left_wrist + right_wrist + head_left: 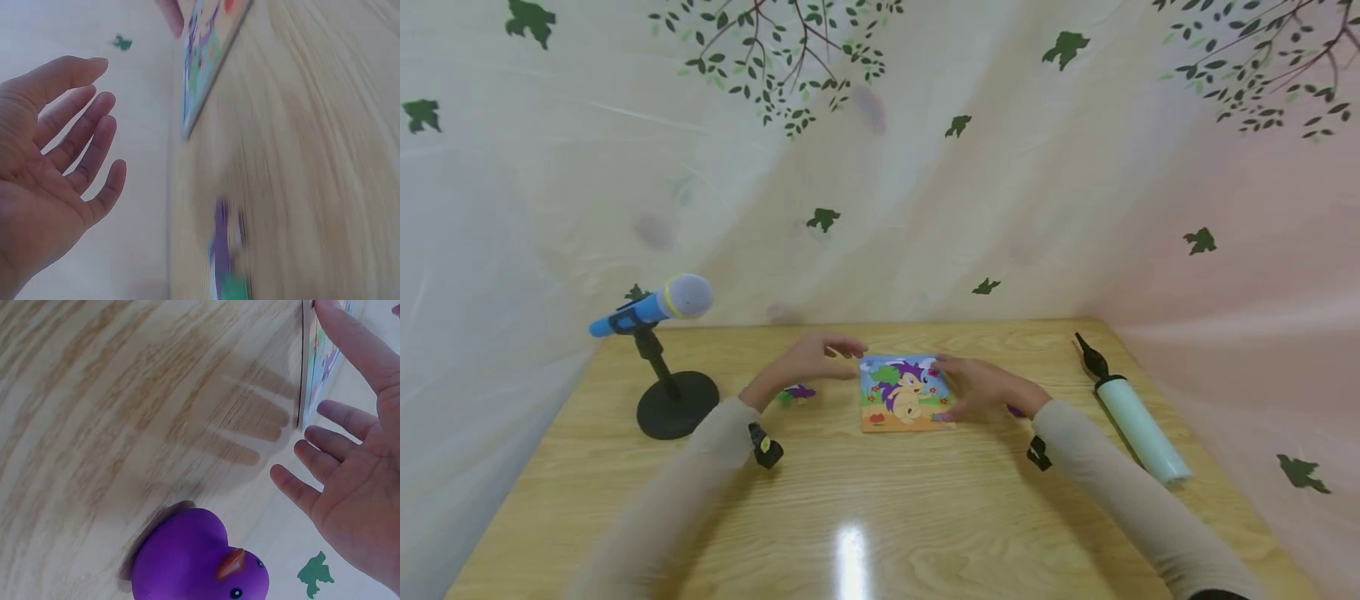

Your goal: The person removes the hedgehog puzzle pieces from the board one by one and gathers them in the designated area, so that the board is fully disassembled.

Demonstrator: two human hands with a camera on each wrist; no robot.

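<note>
Broadly, a wooden bench (925, 500) carries everything: by its left edge, a round base (677, 406) props up a blue microphone (655, 307); by its right edge lies a pale pump (1141, 429). Toward the back edge's middle, the left hand (808, 358), slack and empty, and the right hand (985, 385), its spread fingers (331, 444) seemingly steadying without gripping, flank a cartoon board (906, 400). Beside them sit a purple duck (187, 556), right, and a blurred purple-green piece (222, 256), left.

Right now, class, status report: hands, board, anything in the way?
Left hand apart from board; right hand touching its right side. Board on table, face up. Duck near right hand, not blocking board.
</note>
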